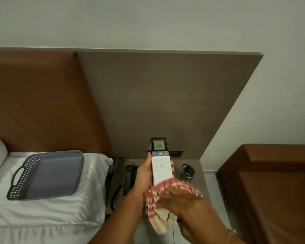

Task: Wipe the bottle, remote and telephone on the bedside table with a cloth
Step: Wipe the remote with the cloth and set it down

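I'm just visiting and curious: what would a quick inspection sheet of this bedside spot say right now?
Surface: bedside table, brown top, partly hidden by the arms.
Job's things: remote held upright above the table, display reads 24; cloth, red and white, at its lower end; bottle upright on the table; telephone, dark, on the table.
Clutter: nothing seen.
Hands: left hand grips the remote; right hand presses the cloth against it.
Cables: cord runs from the telephone down the table's left side.
Surroundings: grey tray on a pillow; headboard; brown seat.

On the bedside table [200, 166], the telephone [129, 178] lies left of the bottle [188, 171].
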A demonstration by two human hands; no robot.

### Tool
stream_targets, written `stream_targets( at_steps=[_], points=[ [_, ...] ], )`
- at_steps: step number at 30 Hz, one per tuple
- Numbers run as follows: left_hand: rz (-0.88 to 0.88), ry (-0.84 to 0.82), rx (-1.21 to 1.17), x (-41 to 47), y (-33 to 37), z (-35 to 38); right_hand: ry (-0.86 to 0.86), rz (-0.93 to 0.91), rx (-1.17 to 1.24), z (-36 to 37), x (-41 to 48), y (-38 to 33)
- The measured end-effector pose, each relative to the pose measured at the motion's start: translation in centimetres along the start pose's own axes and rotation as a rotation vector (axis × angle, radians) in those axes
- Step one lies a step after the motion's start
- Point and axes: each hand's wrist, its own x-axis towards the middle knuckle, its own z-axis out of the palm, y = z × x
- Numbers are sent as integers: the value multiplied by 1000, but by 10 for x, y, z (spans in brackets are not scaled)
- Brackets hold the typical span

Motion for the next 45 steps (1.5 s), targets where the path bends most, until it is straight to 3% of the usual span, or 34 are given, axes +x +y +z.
stream_targets(
  at_steps=[3,7,8,13,22,28,32,35,37,39,42,45],
  points=[
    [-8,-56,3,1,3,0,130,254,182,-19,-6,4],
    [-40,-23,91,-3,-5,-1,538,291,127,-64,9,13],
    [-49,-24,93,-3,-7,-1,545,271,92,-64,14,14],
    [8,-55,66,-5,-17,-2,253,249,-235,-11,39,-2],
    [10,-62,115,-19,-27,16,355,299,-147,-41,84,36],
    [99,-61,112,-17,-17,10,265,185,-118,-26,59,14],
    [49,-39,27,-15,-1,4,184,103,-116,-10,21,-12],
    [71,-11,11,-11,7,6,28,-13,92,-6,-4,-12],
    [53,-8,24,-12,5,7,-6,92,233,-19,-12,-6],
    [18,-2,54,-14,0,5,124,249,329,-43,-5,2],
    [-30,4,119,-18,-11,5,466,276,229,-80,22,25],
    [-31,-12,161,-17,-20,10,447,262,40,-76,57,41]
  ],
)
